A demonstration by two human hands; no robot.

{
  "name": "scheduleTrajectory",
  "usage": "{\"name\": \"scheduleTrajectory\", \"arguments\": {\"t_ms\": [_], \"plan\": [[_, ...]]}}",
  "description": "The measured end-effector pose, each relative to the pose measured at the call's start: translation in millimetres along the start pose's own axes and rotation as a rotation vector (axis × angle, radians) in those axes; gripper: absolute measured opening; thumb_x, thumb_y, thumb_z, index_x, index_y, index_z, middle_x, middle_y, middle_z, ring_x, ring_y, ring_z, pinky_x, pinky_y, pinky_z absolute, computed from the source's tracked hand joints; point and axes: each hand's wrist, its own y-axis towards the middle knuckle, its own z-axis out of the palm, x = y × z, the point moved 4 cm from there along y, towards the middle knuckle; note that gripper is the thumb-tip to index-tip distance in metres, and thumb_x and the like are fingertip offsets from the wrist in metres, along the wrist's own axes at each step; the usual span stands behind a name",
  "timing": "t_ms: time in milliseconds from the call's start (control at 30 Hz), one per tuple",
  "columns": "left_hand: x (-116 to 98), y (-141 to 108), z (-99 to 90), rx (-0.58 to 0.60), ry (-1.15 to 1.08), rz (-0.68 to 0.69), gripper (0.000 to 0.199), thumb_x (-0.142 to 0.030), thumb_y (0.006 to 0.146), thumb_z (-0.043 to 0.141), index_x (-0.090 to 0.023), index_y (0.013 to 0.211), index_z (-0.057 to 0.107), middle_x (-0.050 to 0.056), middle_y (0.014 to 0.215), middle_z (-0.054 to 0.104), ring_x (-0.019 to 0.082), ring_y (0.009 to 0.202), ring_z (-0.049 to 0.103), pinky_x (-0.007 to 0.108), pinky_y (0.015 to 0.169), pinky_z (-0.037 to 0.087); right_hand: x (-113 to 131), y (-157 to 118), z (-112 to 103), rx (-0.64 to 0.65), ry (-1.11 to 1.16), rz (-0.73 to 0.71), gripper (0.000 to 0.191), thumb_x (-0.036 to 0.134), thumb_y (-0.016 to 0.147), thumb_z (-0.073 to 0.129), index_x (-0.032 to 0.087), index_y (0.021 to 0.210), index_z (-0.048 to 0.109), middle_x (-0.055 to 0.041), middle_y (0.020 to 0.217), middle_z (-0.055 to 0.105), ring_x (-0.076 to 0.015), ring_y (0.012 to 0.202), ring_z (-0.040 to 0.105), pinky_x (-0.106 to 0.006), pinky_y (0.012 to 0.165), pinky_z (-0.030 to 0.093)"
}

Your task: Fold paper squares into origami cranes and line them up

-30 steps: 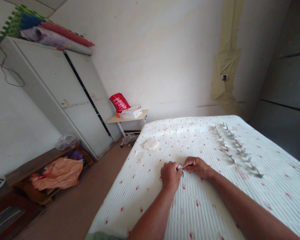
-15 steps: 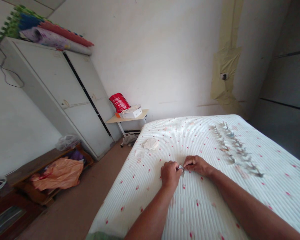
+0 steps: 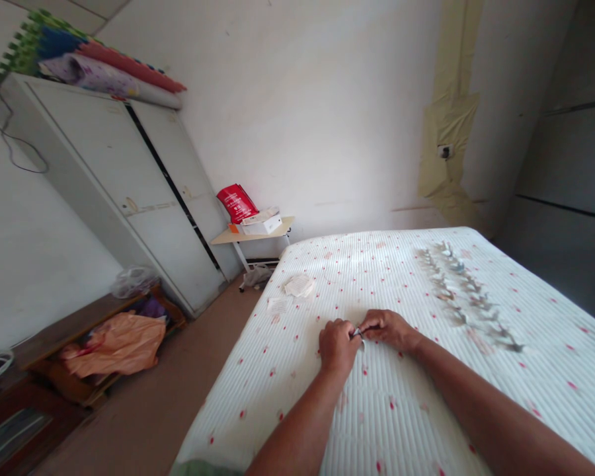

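Note:
A small piece of folded paper is pinched between both hands, just above the white spotted bedcover. My left hand is closed on its left side. From the right, my right hand grips it with bent fingers, partly hiding it. Several small folded paper figures stand in rows on the right part of the bed. Toward the left edge lie a stack of paper pieces and a single printed sheet.
Beyond the bed's left corner stands a small table with a red bag and a white box. A grey cabinet and a low wooden shelf with an orange bag are at the left.
My right hand has shifted slightly left, closer to my left hand, and the folded paper between them is tilted a little differently. My left hand has hardly moved.

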Motion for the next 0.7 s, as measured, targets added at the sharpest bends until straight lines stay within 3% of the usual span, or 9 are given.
{"name": "scheduleTrajectory", "arguments": {"t_ms": [167,400,700], "plan": [[-0.1,0.0,-0.6,0.015,0.003,-0.013,0.007,-0.027,0.072,0.059,-0.021,0.071,0.062,0.0,0.078,0.061,0.015,0.081,0.051,0.025,0.067,0.03,-0.8,1.8,2.8,-0.013,0.023,-0.014,0.02,0.034,0.075,0.057,0.02,0.081,0.07,0.0004,0.07,0.06,-0.0082,0.054,0.052,-0.02,0.053,0.042],[0.8,-0.4,-0.6,-0.012,-0.039,0.03,0.01,-0.031,0.07,0.062,-0.021,0.071,0.062,-0.001,0.075,0.06,0.014,0.079,0.051,0.024,0.066,0.031,1.5,3.4,-0.2,-0.061,-0.062,-0.027,0.017,0.031,0.075,0.056,0.02,0.078,0.07,-0.0005,0.074,0.063,-0.0116,0.067,0.057,-0.021,0.062,0.042],[1.3,-2.0,-2.2,-0.016,-0.058,0.054,0.008,-0.028,0.067,0.062,-0.022,0.072,0.062,-0.002,0.078,0.061,0.014,0.08,0.051,0.024,0.068,0.033,22.9,0.4,1.6,-0.07,-0.362,-0.084,0.016,0.02,0.077,0.051,0.019,0.074,0.066,-0.0005,0.073,0.062,-0.0112,0.064,0.055,-0.021,0.06,0.037]]}}
